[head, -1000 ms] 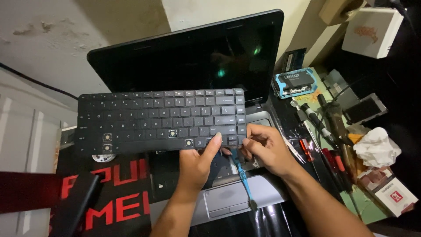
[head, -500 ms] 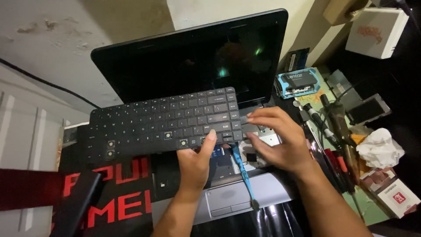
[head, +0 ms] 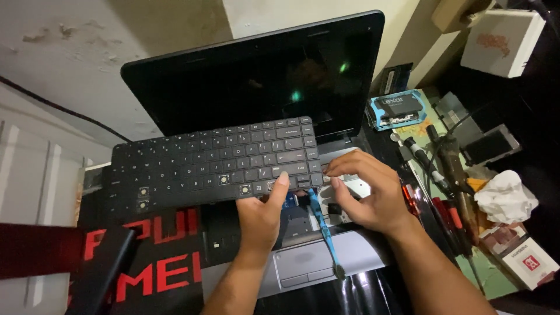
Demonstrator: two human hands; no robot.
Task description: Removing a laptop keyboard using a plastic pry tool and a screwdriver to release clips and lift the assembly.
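Observation:
A black laptop keyboard (head: 213, 163), missing a few keycaps, is lifted off an open laptop (head: 262, 81) and tilted up to the left. My left hand (head: 262, 216) grips its front edge from below, thumb on the keys. My right hand (head: 367, 189) rests on the bared laptop deck (head: 350, 186) under the keyboard's right end, fingers curled at the keyboard's corner. A blue pry tool (head: 324, 230) lies across the deck and palm rest between my hands.
The silver palm rest and touchpad (head: 303, 265) are nearest me. Right of the laptop lie a blue-cased part (head: 396, 108), screwdrivers (head: 449, 175), crumpled tissue (head: 504, 195) and a white box (head: 501, 41). A black mat with red letters (head: 146, 251) lies at left.
The keyboard has swung up and back toward the screen. My right hand moved from its front edge onto the bared deck under the right end. My left hand keeps its grip.

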